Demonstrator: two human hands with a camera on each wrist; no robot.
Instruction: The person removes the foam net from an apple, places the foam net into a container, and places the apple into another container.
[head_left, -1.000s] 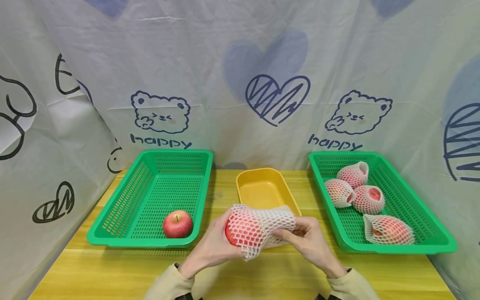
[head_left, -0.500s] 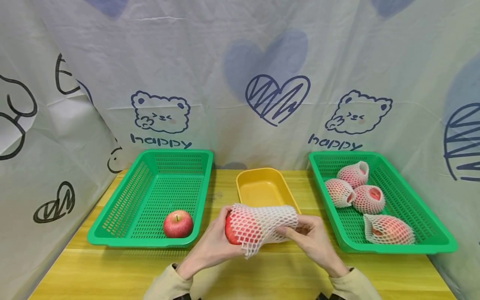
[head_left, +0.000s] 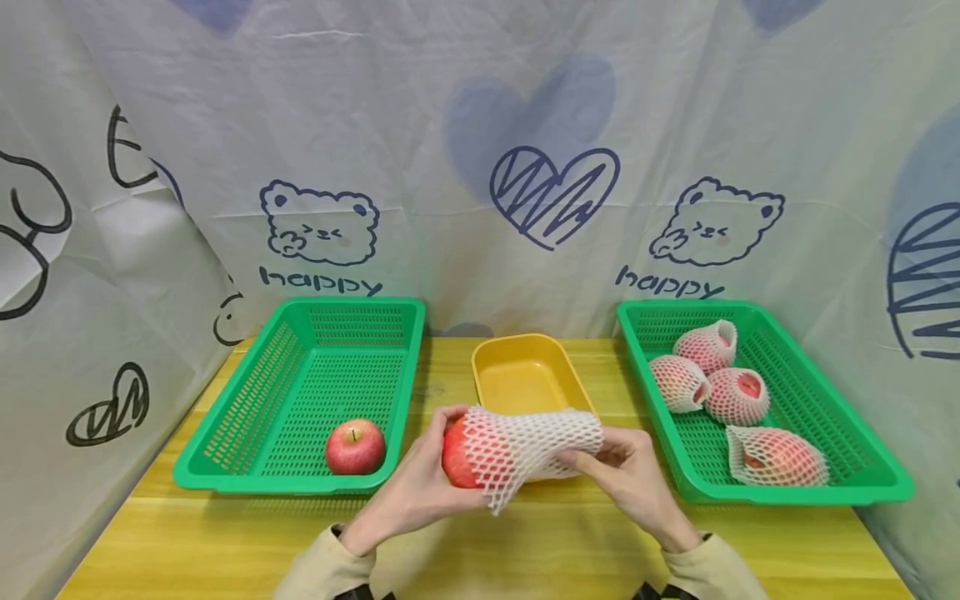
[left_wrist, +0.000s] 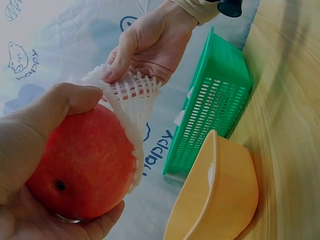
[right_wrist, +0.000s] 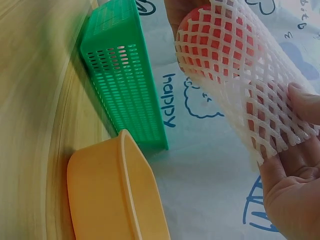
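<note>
My left hand (head_left: 424,487) grips a red apple (left_wrist: 87,160), fingers and thumb around its bare end. A white foam net sleeve (head_left: 536,442) covers the apple's right side and stretches on toward the right, narrowing past the fruit. At the sleeve's far end, my right hand (head_left: 633,479) pinches the mesh, thumb on the near side and fingers behind or inside it. In the right wrist view red skin shows through the diamond-shaped mesh (right_wrist: 220,45). Both hands are raised in front of a yellow tray (head_left: 517,375) and partly cover its front.
A green basket (head_left: 300,485) on the left contains one bare apple (head_left: 356,447). Another green basket (head_left: 787,497) on the right has several net-wrapped apples (head_left: 738,397) in it. A printed curtain (head_left: 450,125) hangs behind the wooden table (head_left: 525,550).
My left hand has shifted slightly left with the apple, while my right hand has edged right. The sleeve is stretched a little longer, and slightly more bare apple shows.
</note>
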